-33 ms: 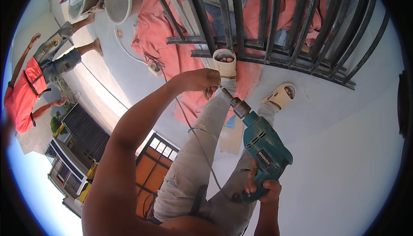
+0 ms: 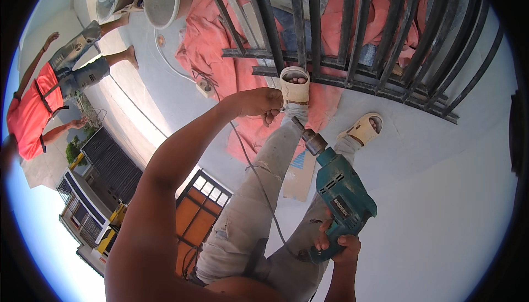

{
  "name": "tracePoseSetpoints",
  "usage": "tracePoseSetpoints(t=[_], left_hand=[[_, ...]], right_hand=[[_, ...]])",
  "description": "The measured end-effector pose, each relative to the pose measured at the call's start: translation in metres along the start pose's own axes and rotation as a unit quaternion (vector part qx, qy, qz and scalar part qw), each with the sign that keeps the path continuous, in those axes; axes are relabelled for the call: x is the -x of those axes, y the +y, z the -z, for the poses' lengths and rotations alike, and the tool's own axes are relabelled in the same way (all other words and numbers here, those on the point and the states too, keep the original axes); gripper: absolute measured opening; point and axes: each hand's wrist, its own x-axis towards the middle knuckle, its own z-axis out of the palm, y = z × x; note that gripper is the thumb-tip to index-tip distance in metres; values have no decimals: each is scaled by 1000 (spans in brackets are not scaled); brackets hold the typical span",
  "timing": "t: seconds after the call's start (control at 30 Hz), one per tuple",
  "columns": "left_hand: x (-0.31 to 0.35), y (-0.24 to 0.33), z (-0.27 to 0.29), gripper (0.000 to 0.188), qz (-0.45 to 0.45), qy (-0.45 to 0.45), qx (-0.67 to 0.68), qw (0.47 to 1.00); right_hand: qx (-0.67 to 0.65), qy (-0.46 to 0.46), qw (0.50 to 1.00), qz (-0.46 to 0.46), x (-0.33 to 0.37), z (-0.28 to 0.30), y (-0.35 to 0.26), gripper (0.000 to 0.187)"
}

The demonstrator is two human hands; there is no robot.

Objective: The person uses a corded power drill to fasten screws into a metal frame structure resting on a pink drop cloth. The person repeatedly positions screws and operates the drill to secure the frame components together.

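My right hand [image 2: 339,241] is wrapped round the grip of a teal power drill [image 2: 344,189], fingers near its trigger. The drill's chuck [image 2: 315,142] points up and to the left, with a short dark bit [image 2: 298,122] in it. Just left of the bit's tip, my left hand [image 2: 260,104] is closed in a pinch. Whatever lies between its fingertips is too small to make out. A gap shows between bit and fingers. The drill's grey cord [image 2: 250,164] runs across my leg toward a socket box [image 2: 205,88] on the floor.
A black metal grille [image 2: 336,65] lies ahead, close to my sandalled feet, over red cloth [image 2: 206,32]. Buckets [image 2: 162,2] stand at the far left. Another person in a red top [image 2: 36,112] is on the left. Cardboard [image 2: 300,178] lies beneath my legs.
The drill's bit has moved slightly right and down, away from my left fingertips. The surroundings have shifted a little rightward in view. Both hands keep their grips.
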Motion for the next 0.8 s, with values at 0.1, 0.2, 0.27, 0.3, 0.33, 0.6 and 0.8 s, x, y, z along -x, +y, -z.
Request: tracePoseSetpoints(t=[0.1, 0.2, 0.27, 0.3, 0.33, 0.6, 0.8], left_hand=[[39, -17, 57, 18, -21, 142, 68, 987], [96, -25, 144, 24, -87, 389, 189, 897], [133, -27, 191, 49, -104, 528, 191, 821], [146, -31, 202, 56, -94, 555, 183, 806], [155, -33, 209, 65, -81, 579, 181, 791], [38, -37, 64, 54, -2, 357, 211, 910], [-89, 14, -129, 71, 120, 79, 291, 946]], right_hand=[[38, 17, 999, 14, 3, -1, -7, 80], [59, 36, 997, 34, 10, 2, -16, 79], [72, 72, 994, 44, 12, 3, -19, 77], [72, 81, 993, 51, 13, 3, -20, 77], [70, 80, 993, 60, 13, 2, -20, 77], [186, 119, 966, 136, -31, -18, 1, 65], [395, 223, 877, 157, -92, -13, 13, 51]])
